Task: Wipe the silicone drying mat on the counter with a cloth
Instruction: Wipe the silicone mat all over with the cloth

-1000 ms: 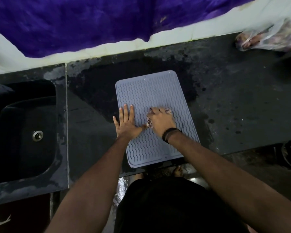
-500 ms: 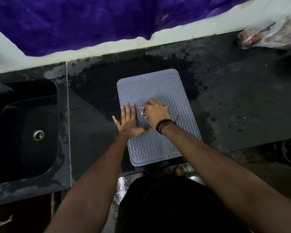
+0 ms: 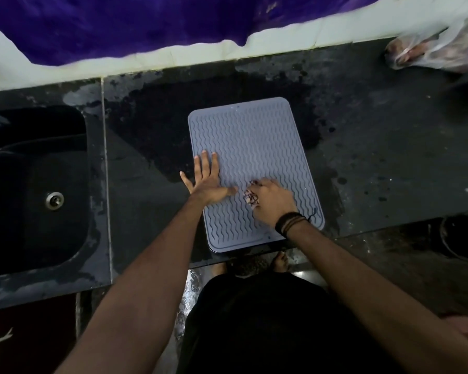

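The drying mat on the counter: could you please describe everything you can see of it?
The drying mat is a grey-blue rounded rectangle, apparently silicone, with wavy ridges inside a raised rim. It lies flat on the dark counter, reaching its front edge. The left hand presses flat on its left side; the right hand holds a cloth against it.

mat (image 3: 254, 147) on counter (image 3: 389, 171), sink (image 3: 38, 184) left of it

A grey silicone drying mat (image 3: 250, 157) with wavy ridges lies on the dark, wet-patched tabletop (image 3: 376, 171). The left hand (image 3: 207, 182) rests flat on the mat's left edge, fingers straight and spread. Just beside it, the right hand (image 3: 272, 202) grips a bunched, patterned cloth (image 3: 251, 197) against the mat. A black sink (image 3: 35, 190) sits at left; a plastic bag (image 3: 438, 49) lies far right.
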